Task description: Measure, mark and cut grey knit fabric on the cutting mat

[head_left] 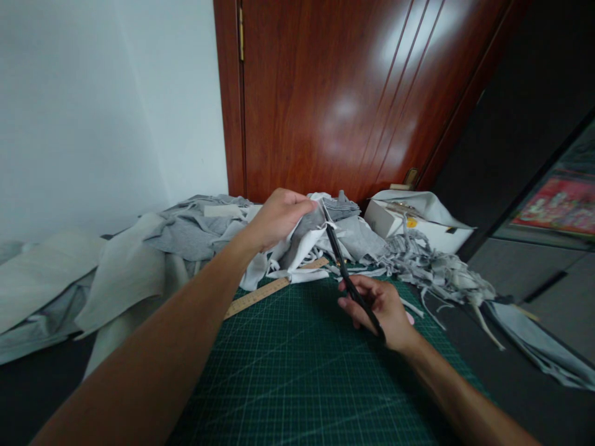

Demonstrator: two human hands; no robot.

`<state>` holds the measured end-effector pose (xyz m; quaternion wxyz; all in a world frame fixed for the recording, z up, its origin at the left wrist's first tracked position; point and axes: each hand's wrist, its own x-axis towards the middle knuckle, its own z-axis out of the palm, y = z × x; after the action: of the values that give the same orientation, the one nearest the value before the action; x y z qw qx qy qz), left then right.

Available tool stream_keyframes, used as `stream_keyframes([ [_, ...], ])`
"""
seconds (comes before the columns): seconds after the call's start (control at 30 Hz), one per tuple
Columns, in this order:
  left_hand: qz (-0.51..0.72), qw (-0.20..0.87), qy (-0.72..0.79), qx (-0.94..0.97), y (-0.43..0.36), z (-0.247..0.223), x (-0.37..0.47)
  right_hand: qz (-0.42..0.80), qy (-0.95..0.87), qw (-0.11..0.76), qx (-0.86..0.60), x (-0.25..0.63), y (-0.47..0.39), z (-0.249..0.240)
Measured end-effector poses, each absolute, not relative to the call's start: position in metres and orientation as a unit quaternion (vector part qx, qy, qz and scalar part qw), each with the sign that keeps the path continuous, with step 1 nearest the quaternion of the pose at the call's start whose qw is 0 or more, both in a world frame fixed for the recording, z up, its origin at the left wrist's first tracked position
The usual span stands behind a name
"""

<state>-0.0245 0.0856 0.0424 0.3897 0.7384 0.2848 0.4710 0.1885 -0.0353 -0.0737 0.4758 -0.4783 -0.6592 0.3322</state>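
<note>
Left forearm [186, 316] foremost, the left hand [281, 217] pinches pale cloth [314, 219] beyond the green mat [288, 371]; the right hand [388, 310] grips black scissors [344, 271] against it. Tautness and clear fingertips aid cutting.

Long black scissors [336, 247] slant above the green mat [279, 371], blades at a raised, rumpled grey-and-white cloth [304, 240].

One pair of scissors [343, 265], one ruler [255, 298], one mat [288, 365], one box [432, 236], one door [316, 93], many cloth pieces [188, 230] (too heaped to count).
</note>
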Motion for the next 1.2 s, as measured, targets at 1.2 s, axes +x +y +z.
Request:
stream_keyframes([
  [1.2, 0.406, 0.263, 0.305, 0.820, 0.0845, 0.0418, -0.0188, 0.355, -0.645, 0.487, -0.469, 0.1856, -0.0339, -0.0768],
])
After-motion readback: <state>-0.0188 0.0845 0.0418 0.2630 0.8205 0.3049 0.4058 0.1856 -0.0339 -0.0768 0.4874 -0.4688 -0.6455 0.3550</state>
